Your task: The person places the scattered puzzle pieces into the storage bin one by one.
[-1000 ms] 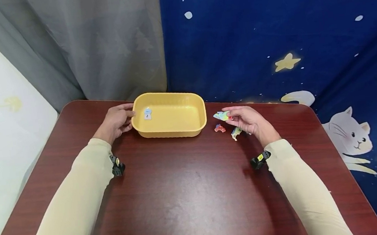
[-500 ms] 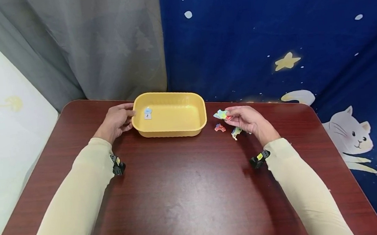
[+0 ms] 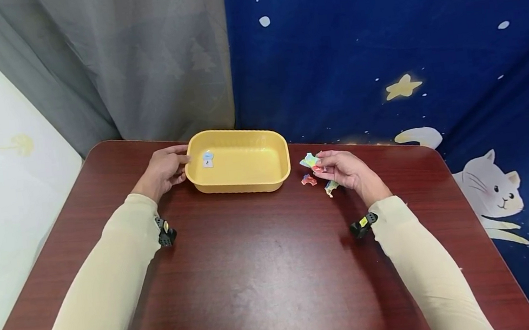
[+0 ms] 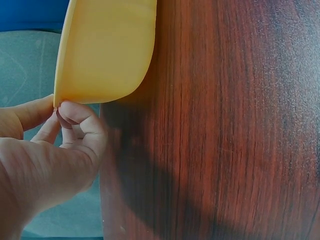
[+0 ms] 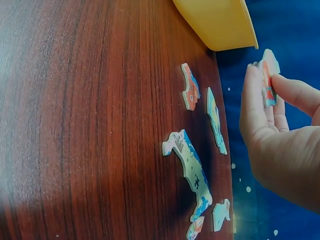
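My left hand (image 3: 164,171) pinches the rim of a yellow plastic tub (image 3: 242,185) at its left end, thumb and fingers meeting at the edge in the left wrist view. To the right of the tub, my right hand (image 3: 350,170) holds a jigsaw puzzle piece (image 5: 269,77) between thumb and fingers, raised above the table. It is light blue, yellow and red. Beneath that hand lie a red piece (image 5: 190,87), a thin blue-edged piece (image 5: 216,120), a long pale piece (image 5: 192,170) and smaller ones. Inside the tub, at left, is a small blue-and-white item (image 3: 207,159).
The dark red wooden table (image 3: 257,274) runs back to a grey curtain (image 3: 160,62) and a blue curtain (image 3: 353,40) with stars and a cat. The tub stands near the far edge. Several puzzle pieces lie close to that edge.
The puzzle piece in my right hand has turned slightly between the fingers, showing more of its red part. My left hand and the tub stay in place.
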`<state>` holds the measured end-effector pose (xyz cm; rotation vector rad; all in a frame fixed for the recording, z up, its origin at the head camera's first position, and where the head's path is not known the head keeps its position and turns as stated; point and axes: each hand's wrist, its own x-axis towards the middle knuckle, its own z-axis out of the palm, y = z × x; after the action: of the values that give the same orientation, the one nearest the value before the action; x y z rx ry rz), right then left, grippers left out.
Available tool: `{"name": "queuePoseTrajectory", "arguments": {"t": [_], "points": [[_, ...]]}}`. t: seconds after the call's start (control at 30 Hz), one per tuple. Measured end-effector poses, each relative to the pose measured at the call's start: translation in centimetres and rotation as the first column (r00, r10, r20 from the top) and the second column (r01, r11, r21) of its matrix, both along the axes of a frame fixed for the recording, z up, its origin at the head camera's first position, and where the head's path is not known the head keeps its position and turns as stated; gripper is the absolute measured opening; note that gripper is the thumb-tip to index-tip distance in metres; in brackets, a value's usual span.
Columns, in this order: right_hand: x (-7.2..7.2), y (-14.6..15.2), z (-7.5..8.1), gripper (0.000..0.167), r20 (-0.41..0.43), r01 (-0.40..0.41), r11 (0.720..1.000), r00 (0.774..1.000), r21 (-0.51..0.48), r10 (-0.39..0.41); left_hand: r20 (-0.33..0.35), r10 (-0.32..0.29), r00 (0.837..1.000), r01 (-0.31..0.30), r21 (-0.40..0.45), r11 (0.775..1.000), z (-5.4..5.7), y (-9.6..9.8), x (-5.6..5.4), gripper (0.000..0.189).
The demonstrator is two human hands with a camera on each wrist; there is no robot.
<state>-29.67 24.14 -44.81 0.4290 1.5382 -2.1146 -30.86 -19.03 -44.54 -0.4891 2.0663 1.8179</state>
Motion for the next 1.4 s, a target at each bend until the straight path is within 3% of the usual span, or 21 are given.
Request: {"name": "queuePoseTrajectory", "arguments": {"t": [0.2, 0.73, 1.03, 1.4], "points": [[0.0, -0.1, -0.1, 0.029, 0.012, -0.004, 1.0, 1.0, 0.023, 0.004, 0.003, -0.013, 1.0, 0.013, -0.002, 1.0, 0.1, 0.1, 0.1, 0.044], [-0.8, -1.2, 1.2, 0.022, -0.024, -0.013, 0.997, 1.0, 0.08, 0.015, 0.008, -0.002, 1.0, 0.002, 0.022, 1.0, 0.2, 0.1, -0.2, 0.043], [-1.8, -3.9, 2.3, 0.022, -0.048, -0.011, 0.998, 0.999, 0.064, 0.014, 0.014, 0.003, 1.0, -0.003, 0.02, 1.0, 0.0, -0.2, -0.1, 0.044], [-2.5, -7.3, 2.3, 0.018, -0.055, -0.004, 0.999, 0.998, 0.047, 0.007, 0.004, 0.003, 1.0, -0.003, 0.027, 1.0, 0.0, 0.0, -0.1, 0.043]]}}
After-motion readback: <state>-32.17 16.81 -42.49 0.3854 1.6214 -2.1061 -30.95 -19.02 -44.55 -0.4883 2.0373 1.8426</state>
